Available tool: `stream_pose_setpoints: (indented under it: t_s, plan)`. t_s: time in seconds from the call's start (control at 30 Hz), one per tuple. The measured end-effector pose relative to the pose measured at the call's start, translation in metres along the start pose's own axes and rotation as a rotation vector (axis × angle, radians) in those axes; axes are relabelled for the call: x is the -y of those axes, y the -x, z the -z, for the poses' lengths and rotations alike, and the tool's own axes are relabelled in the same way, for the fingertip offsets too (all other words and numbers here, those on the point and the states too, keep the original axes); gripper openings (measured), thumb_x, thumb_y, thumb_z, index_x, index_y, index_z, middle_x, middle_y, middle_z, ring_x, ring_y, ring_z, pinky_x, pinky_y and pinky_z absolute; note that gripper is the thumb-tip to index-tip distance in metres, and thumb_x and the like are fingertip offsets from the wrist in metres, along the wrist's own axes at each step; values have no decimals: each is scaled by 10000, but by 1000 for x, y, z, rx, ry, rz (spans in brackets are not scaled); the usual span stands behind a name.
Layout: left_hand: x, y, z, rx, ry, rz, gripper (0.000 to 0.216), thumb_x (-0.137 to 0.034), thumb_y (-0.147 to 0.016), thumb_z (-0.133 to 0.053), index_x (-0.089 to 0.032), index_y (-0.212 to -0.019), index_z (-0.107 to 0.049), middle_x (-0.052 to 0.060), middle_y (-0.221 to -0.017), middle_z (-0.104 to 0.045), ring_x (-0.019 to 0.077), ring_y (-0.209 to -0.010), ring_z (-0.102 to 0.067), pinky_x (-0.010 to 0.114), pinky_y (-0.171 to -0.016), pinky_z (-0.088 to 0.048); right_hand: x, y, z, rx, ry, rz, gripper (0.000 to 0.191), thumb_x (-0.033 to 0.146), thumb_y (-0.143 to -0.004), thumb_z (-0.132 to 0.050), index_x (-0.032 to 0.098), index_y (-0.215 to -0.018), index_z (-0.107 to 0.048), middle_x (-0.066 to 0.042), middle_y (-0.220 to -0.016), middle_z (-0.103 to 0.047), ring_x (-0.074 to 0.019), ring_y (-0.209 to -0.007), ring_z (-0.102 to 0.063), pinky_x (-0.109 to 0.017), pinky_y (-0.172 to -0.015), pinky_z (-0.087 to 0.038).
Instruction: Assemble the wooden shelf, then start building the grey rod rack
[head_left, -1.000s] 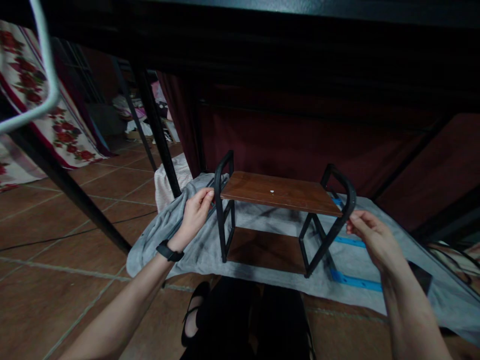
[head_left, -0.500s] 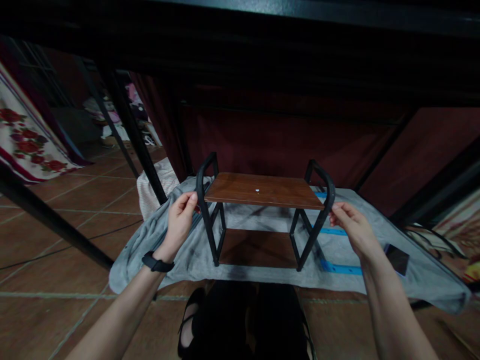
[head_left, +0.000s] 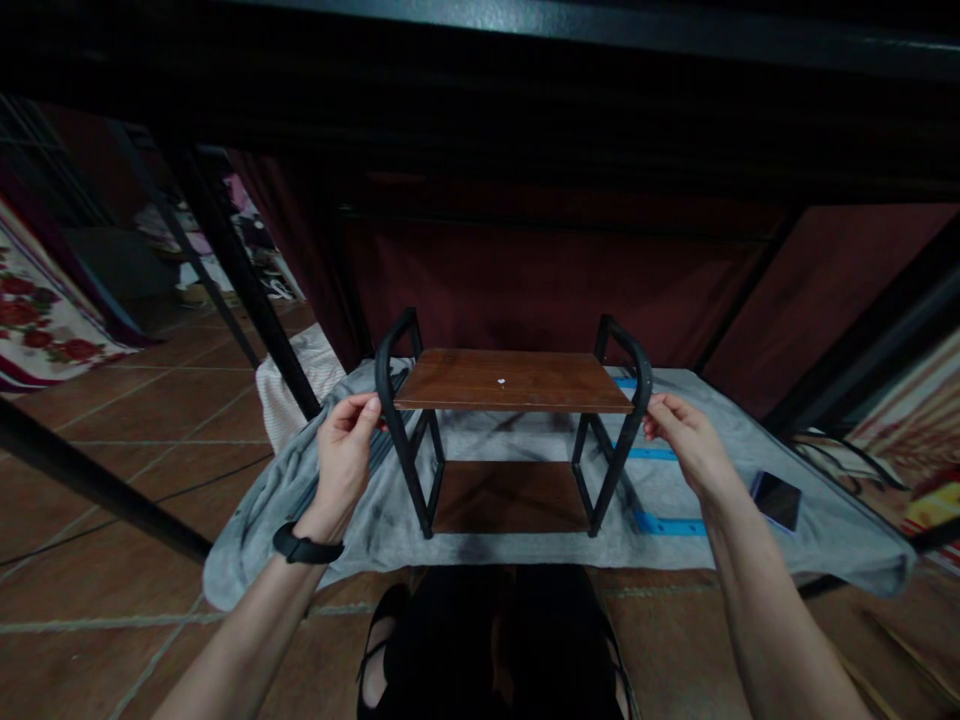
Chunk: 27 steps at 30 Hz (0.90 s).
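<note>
A small two-tier shelf [head_left: 510,380] with brown wooden boards and a black metal frame stands upright on a grey cloth [head_left: 465,500] spread on the tiled floor. My left hand [head_left: 345,455], with a black band on its wrist, pinches the left side of the frame near the top board. My right hand [head_left: 686,440] has its fingers closed against the right side of the frame at the same height. A tiny white speck lies on the top board.
A dark phone [head_left: 776,498] lies on the cloth at the right, near blue tape strips [head_left: 667,524]. Black metal bed-frame posts [head_left: 232,270] rise at the left, a dark red curtain hangs behind, and my dark-clothed legs [head_left: 495,640] are below.
The view swung so the shelf now sits centred and square. Both hands stayed at the frame sides, and the right hand's fingers have closed in against the right frame.
</note>
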<state>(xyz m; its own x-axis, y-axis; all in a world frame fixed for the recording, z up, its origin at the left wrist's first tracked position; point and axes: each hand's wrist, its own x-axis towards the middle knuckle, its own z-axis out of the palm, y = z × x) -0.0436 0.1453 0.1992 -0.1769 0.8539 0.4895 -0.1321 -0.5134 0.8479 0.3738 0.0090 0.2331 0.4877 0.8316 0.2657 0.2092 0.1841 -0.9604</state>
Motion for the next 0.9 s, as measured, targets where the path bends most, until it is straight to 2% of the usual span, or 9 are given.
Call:
stream_pose_setpoints:
  t_s: [0.43, 0.67, 0.9]
  plan:
    - [-6, -9, -11, -74, 57, 34, 260, -442, -766, -757, -202, -790, -661, -15, -733, -616, 104, -631, -532, 223, -596, -426, 1, 14, 1, 1, 11, -8, 424, 623, -703, -765, 219, -763, -651, 4, -690, -602, -121, -592, -522, -257, -546, -454]
    - [-4, -1, -9, -94, 57, 15, 247, -413, -761, -772, -197, -836, -678, -19, -776, -630, 100, -666, -544, 223, -632, -441, 1, 3, -2, -1, -37, 4, 433, 621, -663, -789, 223, -720, -631, 23, -617, -558, -114, -551, -497, -249, -516, -442]
    - [-5, 2, -8, -121, 49, 22, 253, -407, -753, -781, -204, -874, -690, -11, -808, -644, 97, -659, -537, 221, -624, -450, 2, 3, -4, -2, -15, 22, 452, 656, -684, -749, 226, -738, -620, 16, -619, -564, -124, -542, -501, -263, -511, -445]
